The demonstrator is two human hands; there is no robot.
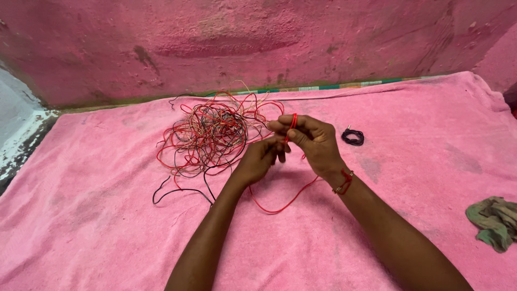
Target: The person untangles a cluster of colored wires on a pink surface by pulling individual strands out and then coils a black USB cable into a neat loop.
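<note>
Right hand [315, 143] has a thin red wire [293, 121] wound around its fingers; left hand [259, 159] seems to pinch the same wire. At ten o'clock, a tangled red-and-black wire heap [210, 137] on the pink towel [107, 205]; at three o'clock, a small black wire coil [353, 137].

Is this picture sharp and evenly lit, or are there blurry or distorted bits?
Head view: soft, even light with no glare; faint shadows under the left hand and right hand; the red wire and wire tangle look sharp; the pink towel edge bows slightly, hinting at wide-angle distortion.

No packages, labels, signs or screens in view
</note>
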